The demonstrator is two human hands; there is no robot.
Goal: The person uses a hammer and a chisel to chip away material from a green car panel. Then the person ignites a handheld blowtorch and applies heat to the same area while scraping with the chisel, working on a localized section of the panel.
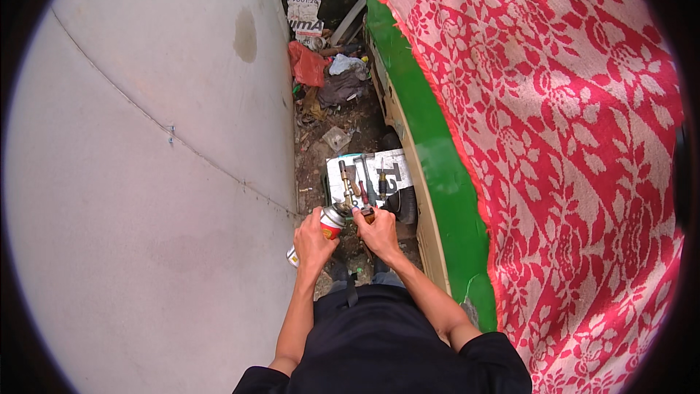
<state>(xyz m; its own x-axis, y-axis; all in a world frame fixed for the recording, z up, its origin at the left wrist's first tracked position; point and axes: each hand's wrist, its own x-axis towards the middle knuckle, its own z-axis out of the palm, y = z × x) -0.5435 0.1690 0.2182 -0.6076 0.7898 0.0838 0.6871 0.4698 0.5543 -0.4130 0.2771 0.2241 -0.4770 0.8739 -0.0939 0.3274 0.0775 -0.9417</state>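
My left hand (312, 241) grips a white-and-red gas canister (329, 225) tilted toward the upper right, with a metal torch head (344, 204) on top. My right hand (378, 235) is closed on a small brown object (370, 214) close beside the torch head; its exact shape is unclear. Just beyond both hands lies a white printed board (399, 163), bearing a long metal tool (367, 174), a screwdriver-like tool (383, 184) and other small items.
A grey wall (146, 197) fills the left. At right stands a green panel (437, 175) draped with red-and-white floral cloth (569, 138). The narrow ground between holds a red plastic bag (306, 64), scraps and a pale pipe (347, 20). Dark rubber (406, 206) sits beside the board.
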